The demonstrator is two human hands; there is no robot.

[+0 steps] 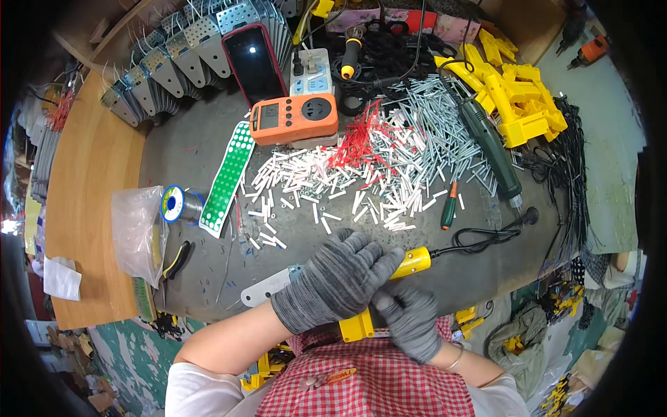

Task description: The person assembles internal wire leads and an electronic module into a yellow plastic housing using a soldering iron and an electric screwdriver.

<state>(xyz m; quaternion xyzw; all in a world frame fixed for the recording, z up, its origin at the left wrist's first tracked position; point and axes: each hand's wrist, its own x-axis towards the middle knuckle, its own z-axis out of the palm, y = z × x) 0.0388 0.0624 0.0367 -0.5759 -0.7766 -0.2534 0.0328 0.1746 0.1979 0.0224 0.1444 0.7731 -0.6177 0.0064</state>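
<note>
My left hand (340, 278), in a grey knitted glove, lies over a yellow plastic handle housing (415, 262) with its fingers closed round it. A black cord (479, 243) runs out of the housing's right end. Below the left hand, a yellow plastic piece (357, 327) shows at the table's front edge; whether it joins the housing is hidden. My right hand (410, 321), gloved alike, is just right of that piece, fingers curled in towards the left hand; what they hold is hidden. A perforated metal plate (267, 286) sticks out left of my left hand.
Behind my hands lie white sleeves (299, 170), red wires (361, 139) and screws (445, 125). An orange meter (292, 118), phone (255, 66), solder spool (182, 205), pliers (177, 260), green screwdriver (450, 208), electric screwdriver (490, 139) and yellow housings (521, 101) surround them.
</note>
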